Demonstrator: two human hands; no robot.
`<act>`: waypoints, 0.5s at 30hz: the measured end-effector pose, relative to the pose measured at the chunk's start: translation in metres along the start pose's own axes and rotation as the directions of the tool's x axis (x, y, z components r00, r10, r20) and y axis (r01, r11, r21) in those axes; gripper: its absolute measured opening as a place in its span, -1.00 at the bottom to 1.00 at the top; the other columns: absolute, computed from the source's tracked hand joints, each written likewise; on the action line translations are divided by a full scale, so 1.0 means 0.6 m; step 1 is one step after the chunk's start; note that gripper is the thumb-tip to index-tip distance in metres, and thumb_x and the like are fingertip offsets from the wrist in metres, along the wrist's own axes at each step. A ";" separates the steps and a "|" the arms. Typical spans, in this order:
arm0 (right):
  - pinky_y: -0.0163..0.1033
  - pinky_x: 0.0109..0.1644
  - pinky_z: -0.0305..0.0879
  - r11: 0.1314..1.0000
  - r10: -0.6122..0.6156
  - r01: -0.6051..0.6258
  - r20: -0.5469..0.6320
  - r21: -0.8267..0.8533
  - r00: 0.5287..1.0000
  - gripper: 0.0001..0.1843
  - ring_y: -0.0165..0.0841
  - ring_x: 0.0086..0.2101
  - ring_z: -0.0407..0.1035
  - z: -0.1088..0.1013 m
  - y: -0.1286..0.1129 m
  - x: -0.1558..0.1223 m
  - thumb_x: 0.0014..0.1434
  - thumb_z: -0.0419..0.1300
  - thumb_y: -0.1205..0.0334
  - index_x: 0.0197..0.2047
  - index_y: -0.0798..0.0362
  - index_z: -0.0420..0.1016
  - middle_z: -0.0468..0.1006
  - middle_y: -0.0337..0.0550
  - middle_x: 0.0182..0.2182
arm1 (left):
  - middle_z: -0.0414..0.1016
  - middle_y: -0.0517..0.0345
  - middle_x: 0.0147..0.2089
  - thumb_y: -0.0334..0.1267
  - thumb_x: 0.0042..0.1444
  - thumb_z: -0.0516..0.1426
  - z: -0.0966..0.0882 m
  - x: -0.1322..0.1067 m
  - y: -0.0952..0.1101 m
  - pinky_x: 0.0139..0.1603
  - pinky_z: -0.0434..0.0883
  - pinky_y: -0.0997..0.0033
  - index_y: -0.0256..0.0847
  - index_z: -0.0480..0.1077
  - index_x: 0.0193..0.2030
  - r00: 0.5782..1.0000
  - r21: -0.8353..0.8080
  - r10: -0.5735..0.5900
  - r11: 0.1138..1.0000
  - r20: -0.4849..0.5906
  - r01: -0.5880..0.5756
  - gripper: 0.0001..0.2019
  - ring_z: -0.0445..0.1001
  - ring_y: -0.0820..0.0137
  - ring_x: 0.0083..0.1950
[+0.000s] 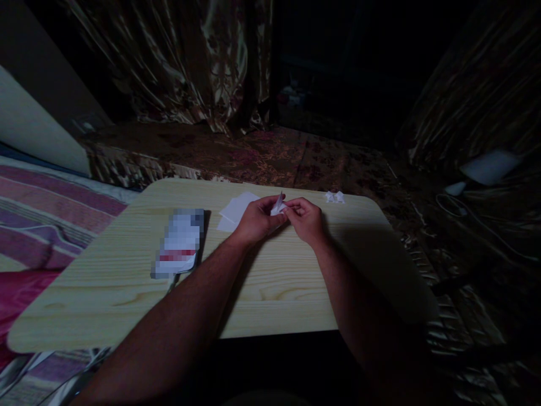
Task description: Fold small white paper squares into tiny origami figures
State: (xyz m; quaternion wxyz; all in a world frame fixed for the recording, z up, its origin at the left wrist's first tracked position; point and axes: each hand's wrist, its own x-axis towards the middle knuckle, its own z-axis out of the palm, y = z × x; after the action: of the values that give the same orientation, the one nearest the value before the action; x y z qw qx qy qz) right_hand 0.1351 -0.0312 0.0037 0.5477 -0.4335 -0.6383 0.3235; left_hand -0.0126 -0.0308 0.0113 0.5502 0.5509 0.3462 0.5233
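Observation:
Between my two hands is a small folded piece of white paper [278, 207], with one pointed flap standing up. My left hand [261, 219] grips it from the left, thumb along its near side. The fingertips of my right hand [305, 219] pinch its right edge. Loose white paper sheets [237, 210] lie on the table just left of my left hand, partly covered by it. Two small folded white paper shapes [335, 197] stand side by side near the far edge, to the right of my hands.
The light wood-grain table [279, 287] has rounded corners. On its left lies a phone-like object [180, 242], blurred out, with a cable at its near end. A striped bedspread [38, 208] is at the left, patterned curtains [220, 62] hang behind, and a white cable [486, 231] trails at right.

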 end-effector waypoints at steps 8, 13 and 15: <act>-0.28 -0.33 0.39 1.000 0.003 -0.003 -0.024 -0.011 1.000 -0.82 -0.37 -0.41 0.45 0.000 -0.004 0.000 0.06 0.21 0.15 -0.29 0.06 0.47 0.56 -0.16 -0.40 | 0.53 0.02 -0.17 -0.23 -0.27 0.36 0.002 0.000 0.002 -0.21 0.40 0.40 -0.33 0.42 0.05 1.000 0.040 0.017 0.999 -0.017 -0.016 -0.35 0.44 0.40 -0.28; -0.27 -0.32 0.38 0.999 -0.026 0.023 -0.075 -0.040 0.997 -0.83 -0.36 -0.41 0.44 -0.001 -0.005 0.001 0.08 0.19 0.15 -0.32 0.07 0.48 0.55 -0.16 -0.43 | 0.52 0.06 -0.16 -0.30 -0.28 0.34 0.004 0.001 0.000 -0.22 0.39 0.44 -0.32 0.37 0.10 1.000 0.007 0.016 1.000 0.003 -0.016 -0.31 0.43 0.42 -0.27; -0.28 -0.32 0.37 0.998 -0.034 0.029 -0.085 -0.054 0.996 -0.83 -0.36 -0.41 0.45 -0.002 -0.004 0.001 0.09 0.17 0.14 -0.33 0.07 0.48 0.55 -0.17 -0.43 | 0.51 0.07 -0.15 -0.33 -0.28 0.33 0.004 0.001 0.000 -0.23 0.38 0.46 -0.31 0.35 0.11 1.000 -0.014 0.019 1.000 0.011 -0.019 -0.30 0.43 0.44 -0.28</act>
State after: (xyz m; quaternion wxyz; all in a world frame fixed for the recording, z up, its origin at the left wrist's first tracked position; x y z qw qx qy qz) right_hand 0.1360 -0.0317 0.0063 0.5681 -0.4512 -0.6292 0.2788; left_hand -0.0103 -0.0309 0.0117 0.5508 0.5532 0.3344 0.5279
